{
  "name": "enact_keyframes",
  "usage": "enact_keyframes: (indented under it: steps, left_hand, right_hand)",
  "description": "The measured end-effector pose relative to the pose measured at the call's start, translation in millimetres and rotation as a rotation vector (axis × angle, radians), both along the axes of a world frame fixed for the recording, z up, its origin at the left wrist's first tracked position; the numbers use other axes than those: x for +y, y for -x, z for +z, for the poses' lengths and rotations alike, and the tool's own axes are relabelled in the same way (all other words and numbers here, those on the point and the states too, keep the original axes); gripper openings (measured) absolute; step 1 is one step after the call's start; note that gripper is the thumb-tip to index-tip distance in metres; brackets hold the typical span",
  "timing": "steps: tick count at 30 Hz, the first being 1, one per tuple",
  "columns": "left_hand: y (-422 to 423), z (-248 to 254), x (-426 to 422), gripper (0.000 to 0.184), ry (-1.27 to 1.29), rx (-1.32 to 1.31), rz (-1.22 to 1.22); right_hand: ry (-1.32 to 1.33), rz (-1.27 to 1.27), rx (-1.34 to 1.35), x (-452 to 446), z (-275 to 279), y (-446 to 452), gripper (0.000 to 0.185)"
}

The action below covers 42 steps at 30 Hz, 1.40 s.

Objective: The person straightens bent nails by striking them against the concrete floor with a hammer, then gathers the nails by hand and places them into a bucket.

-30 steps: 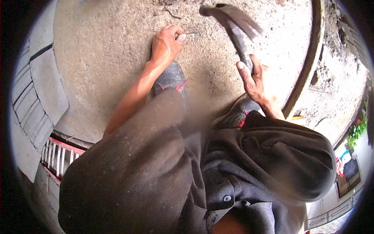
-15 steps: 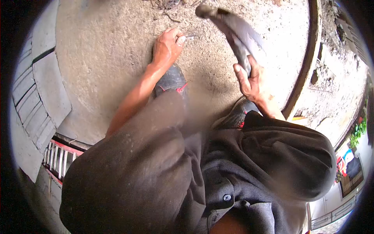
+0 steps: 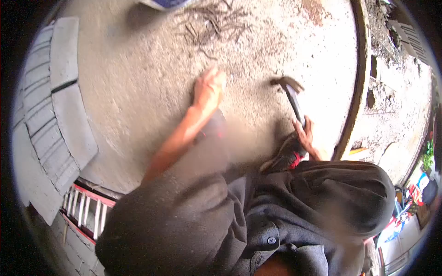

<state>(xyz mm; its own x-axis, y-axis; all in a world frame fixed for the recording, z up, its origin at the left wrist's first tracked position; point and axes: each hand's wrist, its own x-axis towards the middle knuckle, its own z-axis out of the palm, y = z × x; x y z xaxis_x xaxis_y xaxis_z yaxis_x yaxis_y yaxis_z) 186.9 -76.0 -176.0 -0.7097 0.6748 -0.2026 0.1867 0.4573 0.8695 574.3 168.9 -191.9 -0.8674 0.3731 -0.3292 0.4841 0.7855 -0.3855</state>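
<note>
My right hand [image 3: 306,137] is wrapped round the handle of a claw hammer [image 3: 293,100], low over the ground beside my right shoe [image 3: 287,154]. The hammer's head points away from me. My left hand [image 3: 210,89] is closed and rests at the concrete ground, just beyond my left shoe [image 3: 214,123]. Its fingers are slightly blurred, and whatever they pinch is hidden. Past the left hand lies a heap of thin, bent, rusty nail-like pieces [image 3: 214,23], with one curved piece nearer the hand.
Grey blocks [image 3: 64,55] line the left side, above a red-and-white slatted frame [image 3: 85,209]. A blue and white object [image 3: 165,3] shows at the top edge. A long raised edge [image 3: 361,78] bounds the rough concrete floor [image 3: 124,92] on the right.
The hammer has come down from its raised, blurred position to near the ground. My view has tilted up, bringing more of the nail-like heap and the blue and white object into sight.
</note>
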Motion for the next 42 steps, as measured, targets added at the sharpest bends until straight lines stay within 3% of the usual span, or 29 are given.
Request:
enact_keyframes:
  steps: [1, 3, 5, 8, 10, 12, 15, 17, 20, 23, 25, 27, 29, 30, 34, 37, 42]
  left_hand:
    - [1.3, -5.1, -6.5, 0.034, 0.138, 0.34, -0.13]
    - [10.1, 34.6, 14.1, 0.03, 0.339, 0.39, -0.218]
    - [11.8, 47.6, 21.6, 0.015, 0.303, 0.368, -0.155]
    - [24.7, 78.2, 31.6, 0.017, 0.358, 0.003, -0.017]
    - [52.2, 127.4, 44.0, 0.016, 0.304, 0.066, 0.091]
    - [99.0, 184.1, 60.9, 0.014, 0.245, 0.32, 0.2]
    - [180.3, 250.0, 81.3, 0.029, 0.213, 0.711, 0.394]
    - [227.1, 268.6, 91.3, 0.034, 0.216, 0.787, 0.401]
    - [281.9, 242.9, 93.0, 0.033, 0.253, 0.869, 0.297]
    - [239.0, 221.8, 103.2, 0.028, 0.132, 0.785, 0.241]
    - [196.6, 198.8, 108.7, 0.023, 0.11, 0.753, -0.021]
    - [183.5, 150.3, 112.0, 0.025, 0.188, 0.76, -0.235]
    - [190.1, 83.1, 111.9, 0.032, 0.11, 0.848, -0.32]
    - [188.3, 78.6, 117.7, 0.034, 0.174, 0.719, -0.357]
    - [188.1, 60.5, 133.2, 0.034, 0.445, 0.799, -0.409]
    - [199.1, 57.0, 132.2, 0.035, 0.473, 0.787, -0.424]
    - [206.8, 63.9, 117.1, 0.012, 0.322, 0.565, -0.415]
  right_hand:
    - [0.051, -0.145, -0.048, -7.1, 31.6, 16.0, 0.044]
    - [0.268, -0.336, -0.413, -7.7, 142.3, 106.1, 0.04]
    - [0.289, -0.389, -0.403, -9.4, 150.5, 117.7, 0.042]
    - [0.262, -0.417, -0.342, -13.8, 148.7, 117.0, 0.044]
    - [0.232, -0.418, -0.294, -13.7, 147.1, 115.4, 0.044]
    - [0.281, -0.442, -0.3, -12.1, 144.3, 113.9, 0.044]
    - [0.306, -0.452, -0.3, -10.6, 147.5, 115.4, 0.043]
    - [0.326, -0.472, -0.295, -11.0, 152.9, 118.7, 0.043]
    - [0.336, -0.479, -0.299, -10.6, 153.7, 119.9, 0.042]
    - [0.309, -0.479, -0.292, -12.3, 149.7, 119.6, 0.041]
    - [0.299, -0.48, -0.292, -13.9, 151.2, 122.0, 0.041]
    - [0.28, -0.474, -0.258, -14.3, 149.0, 121.9, 0.04]
    - [0.259, -0.464, -0.196, -15.7, 142.0, 115.7, 0.04]
    - [0.267, -0.471, -0.213, -15.6, 143.4, 116.6, 0.039]
    - [0.28, -0.478, -0.236, -16.1, 140.3, 115.2, 0.039]
    - [0.257, -0.479, -0.216, -16.4, 137.9, 113.5, 0.04]
    - [0.258, -0.483, -0.198, -17.4, 138.1, 115.6, 0.041]
